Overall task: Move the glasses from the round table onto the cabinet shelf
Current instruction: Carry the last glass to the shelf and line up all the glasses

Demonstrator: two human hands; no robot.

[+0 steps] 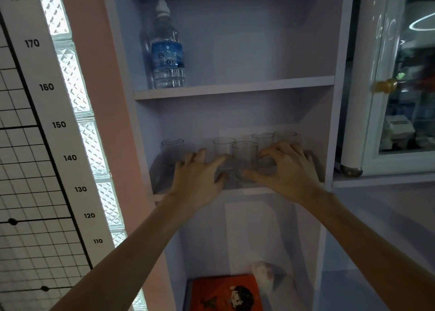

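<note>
1. On the middle shelf [259,189] of the lilac cabinet [339,51]: five clear drinking glasses, all upright.
2. Front glass [244,155]: stands nearest the shelf edge, between both hands.
3. Second glass [223,147]: just behind and left of the front glass.
4. Third glass [262,141] and fourth glass [286,136]: side by side towards the rear right, their lower parts hidden by the right hand.
5. Far-left glass [172,148]: set apart from the others, near the cabinet's left wall.
6. Left hand [197,176]: fingers spread and curled, thumb tip close to the front glass's lower left side; whether it touches cannot be told.
7. Right hand [287,169]: fingers spread and arched, thumb reaching to the base of the front glass, fingertips over the lower part of the third glass. Neither hand wraps any glass.
8. Upper shelf [235,88]: one sealed water bottle [167,49] with a blue label, upright at the left.
9. Lower compartment: orange box [226,292] with a cartoon figure, pale rounded item [263,274] beside it, unidentifiable.
10. Left of cabinet: height chart [30,122] marked 110 to 180, glass-block strip [80,103].
11. Right of cabinet: glass-fronted door [404,87] with a brass knob [384,85].
</note>
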